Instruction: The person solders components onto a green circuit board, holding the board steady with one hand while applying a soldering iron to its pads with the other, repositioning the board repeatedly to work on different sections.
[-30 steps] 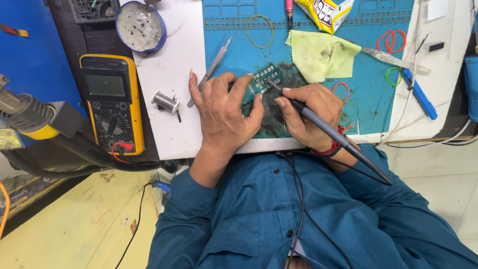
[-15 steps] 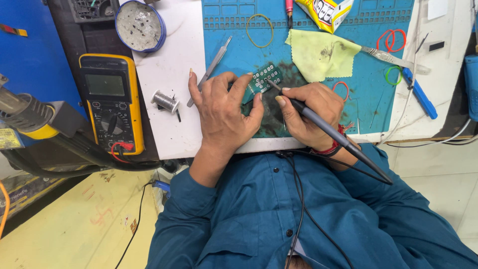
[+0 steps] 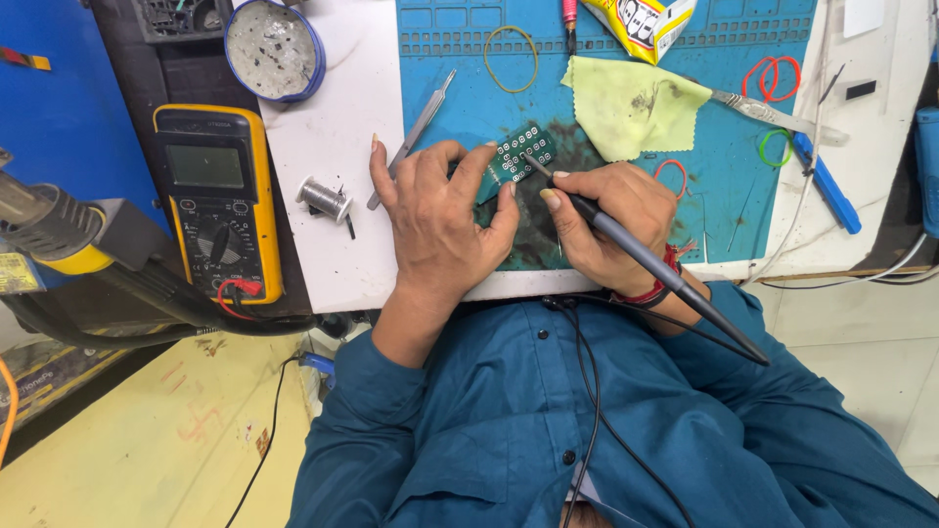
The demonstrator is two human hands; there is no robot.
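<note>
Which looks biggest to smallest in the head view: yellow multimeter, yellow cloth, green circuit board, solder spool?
1. yellow multimeter
2. yellow cloth
3. green circuit board, partly covered by the left hand
4. solder spool

All lie at about bench height, so the order is fairly safe.

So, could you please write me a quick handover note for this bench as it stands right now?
Left hand: pins the green board to the blue mat.
Right hand: holds the soldering iron like a pen, tip on the board.
Nearby: tweezers and solder spool to the left, yellow cloth behind, multimeter at far left.
Done: which joints are finished cannot be told.
Left: probably check the board's joints first.
</note>
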